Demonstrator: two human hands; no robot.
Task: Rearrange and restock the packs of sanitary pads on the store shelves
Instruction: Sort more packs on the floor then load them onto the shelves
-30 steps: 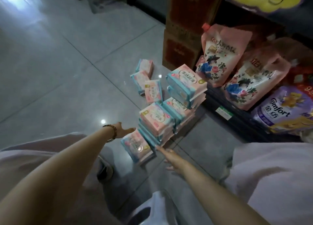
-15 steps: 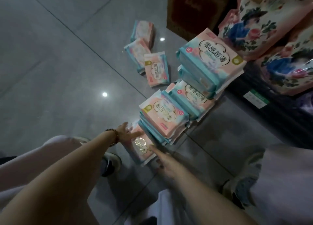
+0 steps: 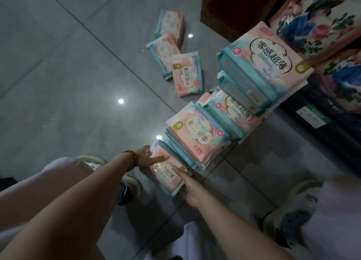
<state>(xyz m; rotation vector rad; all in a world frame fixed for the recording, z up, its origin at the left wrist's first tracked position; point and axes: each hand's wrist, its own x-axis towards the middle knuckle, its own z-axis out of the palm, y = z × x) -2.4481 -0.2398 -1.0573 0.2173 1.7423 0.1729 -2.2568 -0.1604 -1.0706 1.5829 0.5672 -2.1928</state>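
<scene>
**A:** Where is the pack that's being handled?

**B:** The nearest pack lies flat on the grey tiled floor, at about 6 o'clock from the middle of the view, between the person's knees.

**A:** And the hands?

**B:** Both are on it. The left hand (the one with the beaded bracelet) grips the pack's 10 o'clock edge, with its thumb laid across the top and its fingers curled over the side. The right hand takes the 4 o'clock edge. One digit stretches along the printed face, and the rest are tucked at the edge, mostly hidden.

**A:** What about the other packs?

**B:** They run off toward 1 o'clock in a row. A low stack sits just beside the held pack, then a middle stack, then a tall stack, each one leaning on the next.

**A:** Any strays?

**B:** Three loose packs lie at 12 o'clock, apart from the row and touching one another. Behind them, at 1 o'clock, stands a dark cardboard box, and floral pouches fill the 2 o'clock corner.
</scene>
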